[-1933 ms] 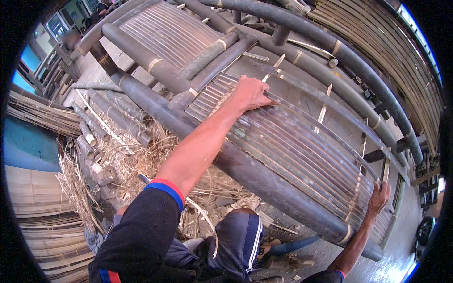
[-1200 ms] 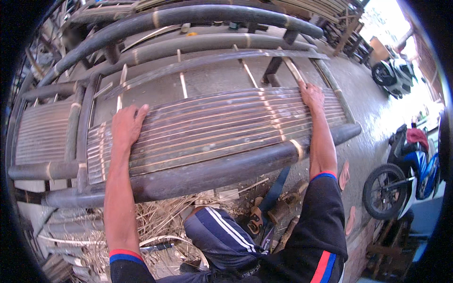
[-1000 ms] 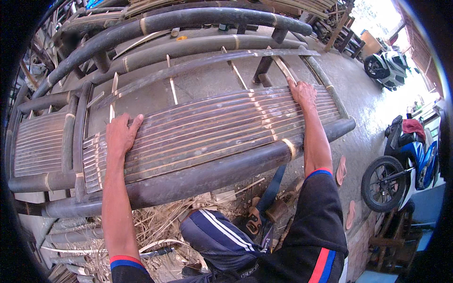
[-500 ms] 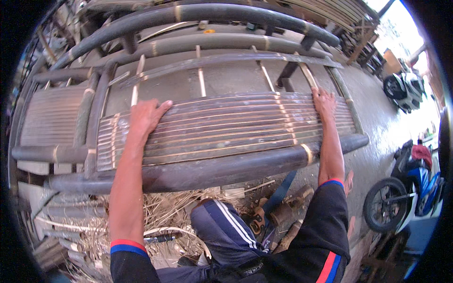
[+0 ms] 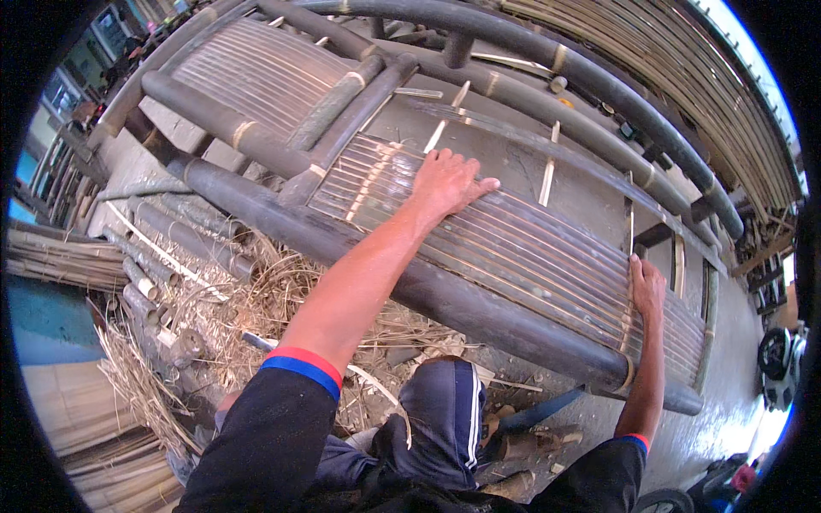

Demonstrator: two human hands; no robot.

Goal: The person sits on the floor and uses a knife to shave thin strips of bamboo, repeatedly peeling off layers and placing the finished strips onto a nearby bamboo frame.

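Dark bamboo slats [image 5: 547,274] lie side by side as the seat of a bamboo bench frame, with pale gaps between them. My left hand [image 5: 449,184] is curled over the far edge of the slats, its thumb stretched to the right. Farther right, my right hand [image 5: 647,286] bends its fingers over the same edge. Beyond the slats, a separate long dark strip [image 5: 590,160] rests across pale crossbars [image 5: 548,167]. A thick front pole [image 5: 479,309] runs below my forearms.
A second slatted section [image 5: 256,73] fills the frame's far left. Cut bamboo pieces [image 5: 197,235] and shavings [image 5: 282,274] litter the floor at left. Stacked bamboo poles [image 5: 658,68] stand at the back right. A motorcycle [image 5: 780,363] is at the right edge.
My view has turned to the left, so the bench now slants down to the right. Both hands remain at the far edge of the slats.
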